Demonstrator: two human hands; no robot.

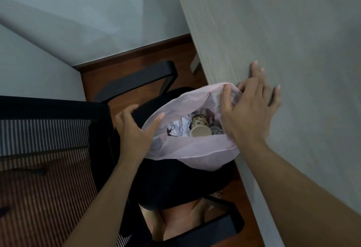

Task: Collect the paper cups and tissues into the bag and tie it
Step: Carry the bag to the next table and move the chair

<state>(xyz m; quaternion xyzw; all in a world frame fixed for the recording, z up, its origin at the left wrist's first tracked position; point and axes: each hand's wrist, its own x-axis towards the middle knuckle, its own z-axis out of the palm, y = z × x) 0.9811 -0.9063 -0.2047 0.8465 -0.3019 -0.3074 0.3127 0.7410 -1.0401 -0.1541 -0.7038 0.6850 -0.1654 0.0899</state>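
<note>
Pink bag (195,149) — mouth open, resting on black chair (166,178) seat beside grey wood-grain desk (273,31). Inside: paper cup (199,127) on its side, crumpled tissues (177,127). Left hand (134,129) — fingers straight against left rim. Right hand (252,110) — fingers spread, thumb on far rim. Reddish wooden floor (136,61), pale wall (78,12).

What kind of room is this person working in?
Probably a home office or study: a black mesh office chair stands beside a grey desk, on a wooden floor.
</note>
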